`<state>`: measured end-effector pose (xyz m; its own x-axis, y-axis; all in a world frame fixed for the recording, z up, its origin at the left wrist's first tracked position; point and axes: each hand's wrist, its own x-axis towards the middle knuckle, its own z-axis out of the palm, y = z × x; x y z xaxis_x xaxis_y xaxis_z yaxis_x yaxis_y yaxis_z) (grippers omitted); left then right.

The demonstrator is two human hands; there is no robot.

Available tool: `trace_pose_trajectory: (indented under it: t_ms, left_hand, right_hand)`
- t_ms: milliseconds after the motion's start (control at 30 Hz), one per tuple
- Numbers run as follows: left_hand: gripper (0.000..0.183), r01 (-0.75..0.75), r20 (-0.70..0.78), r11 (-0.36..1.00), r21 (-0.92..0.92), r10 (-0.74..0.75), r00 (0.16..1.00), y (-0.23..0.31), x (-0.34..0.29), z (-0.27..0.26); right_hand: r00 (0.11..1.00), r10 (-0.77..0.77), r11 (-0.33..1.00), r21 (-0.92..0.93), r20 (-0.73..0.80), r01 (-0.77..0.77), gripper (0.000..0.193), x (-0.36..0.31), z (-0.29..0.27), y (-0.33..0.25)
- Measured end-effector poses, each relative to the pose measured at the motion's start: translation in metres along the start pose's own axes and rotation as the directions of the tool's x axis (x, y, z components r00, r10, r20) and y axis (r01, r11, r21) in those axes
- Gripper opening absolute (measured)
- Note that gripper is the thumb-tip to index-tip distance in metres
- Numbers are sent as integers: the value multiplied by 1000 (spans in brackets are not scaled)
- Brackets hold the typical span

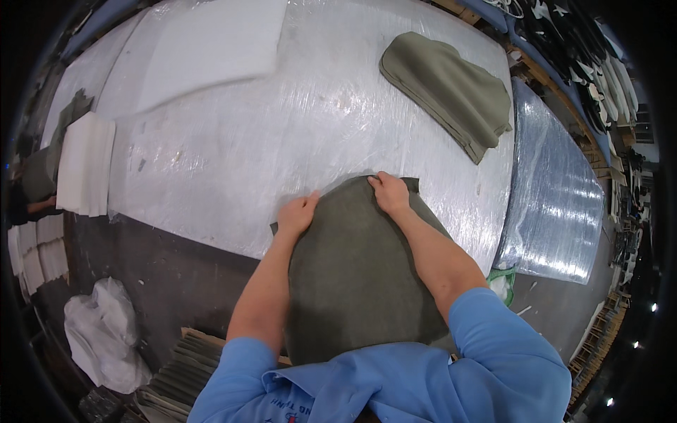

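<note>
A dark olive-green fabric piece (352, 275) hangs spread out in front of my body, its far edge lying on the plastic-wrapped table (282, 141). My left hand (297, 213) pinches its upper left edge, fingers closed. At the top edge, further right, my right hand (390, 194) grips the cloth between thumb and fingers, close to a small corner that sticks out. The underside of the piece is hidden. Beyond my right hand, a stack of folded olive-green fabric pieces (451, 92) lies on the table at the far right.
White foam sheeting (204, 49) covers the table's far left. A white stack (86, 163) stands at its left end, near another person's hand (42, 205). Crumpled plastic (106, 331) and stacked dark pieces (185, 370) sit lower left. A blue-grey wrapped block (553, 190) adjoins the right edge.
</note>
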<state>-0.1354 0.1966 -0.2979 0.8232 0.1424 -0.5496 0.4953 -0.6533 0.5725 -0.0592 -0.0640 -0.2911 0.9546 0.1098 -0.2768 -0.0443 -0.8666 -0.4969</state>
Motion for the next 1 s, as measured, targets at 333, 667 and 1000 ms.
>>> trace_pose_trajectory:
  t_ms: [333,667,1000]
  left_hand:
    - [42,-49,380,994,-97,82,921,36,-23,-19]
    - [36,93,-175,982,167,-63,983,60,-35,41]
    - [33,60,-228,988,139,-27,973,49,-15,50]
  right_hand:
    - [629,87,995,-95,773,-20,44,11,-63,-57]
    - [756,239,905,142,610,-401,31,-9,-19,-52]
    - [973,229,962,141,41,-232,21,-29,27,-58]
